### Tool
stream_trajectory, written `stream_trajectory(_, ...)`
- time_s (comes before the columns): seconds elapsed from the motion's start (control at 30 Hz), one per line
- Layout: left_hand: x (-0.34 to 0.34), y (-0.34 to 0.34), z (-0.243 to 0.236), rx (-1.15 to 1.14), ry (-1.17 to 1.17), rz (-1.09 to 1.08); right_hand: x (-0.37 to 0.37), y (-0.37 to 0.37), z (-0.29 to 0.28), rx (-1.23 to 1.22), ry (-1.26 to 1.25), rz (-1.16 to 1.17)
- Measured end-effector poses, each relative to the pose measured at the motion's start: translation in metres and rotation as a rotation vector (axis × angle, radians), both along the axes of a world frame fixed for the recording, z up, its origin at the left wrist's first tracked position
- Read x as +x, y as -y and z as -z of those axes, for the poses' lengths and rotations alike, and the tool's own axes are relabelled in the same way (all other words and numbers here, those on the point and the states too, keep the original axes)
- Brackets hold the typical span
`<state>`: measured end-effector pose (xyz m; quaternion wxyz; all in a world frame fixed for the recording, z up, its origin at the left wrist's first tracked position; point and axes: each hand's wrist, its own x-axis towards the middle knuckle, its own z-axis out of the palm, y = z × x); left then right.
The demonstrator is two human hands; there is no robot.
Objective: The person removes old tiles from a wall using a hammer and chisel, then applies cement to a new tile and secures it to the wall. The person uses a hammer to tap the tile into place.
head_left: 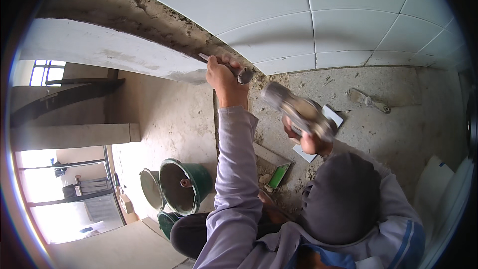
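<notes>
The left hand [224,77] is gripping at upper centre, its forearm [236,144] pointing upward; the right hand [312,142] is clenching right of centre.

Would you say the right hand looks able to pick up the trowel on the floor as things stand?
Probably not at once: the right hand is wrapped around a blurred tool and would likely need freeing first, though the trowel lies uncovered nearby.

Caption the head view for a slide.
Left hand holding a chisel at a rough masonry strip beside white tiles; right hand holding a motion-blurred hammer-like tool.
</notes>
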<state>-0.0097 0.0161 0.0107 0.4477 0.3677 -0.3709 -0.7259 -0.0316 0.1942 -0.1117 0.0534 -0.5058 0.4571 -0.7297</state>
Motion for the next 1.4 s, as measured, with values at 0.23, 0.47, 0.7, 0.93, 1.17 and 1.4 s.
stream_trajectory(0.23,0.01,-0.019,-0.005,-0.079,0.101,-0.009,-0.001,-0.022,-0.034,0.24,0.441,-0.423)
stream_trajectory(0.47,0.002,-0.013,-0.007,-0.069,0.047,-0.016,-0.003,-0.017,-0.039,0.155,0.489,-0.4)
stream_trajectory(0.7,-0.01,-0.006,-0.005,-0.003,0.01,-0.109,-0.003,0.002,-0.032,0.242,0.381,-0.338)
stream_trajectory(0.93,0.011,0.001,-0.002,-0.065,0.064,-0.014,0.006,0.009,-0.027,0.172,0.296,-0.27)
stream_trajectory(1.17,0.001,-0.026,-0.019,-0.087,0.023,-0.001,-0.009,-0.024,-0.034,0.191,0.508,-0.427)
stream_trajectory(1.4,0.005,-0.011,-0.009,-0.104,0.086,0.026,-0.015,-0.021,-0.046,0.275,0.4,-0.387)
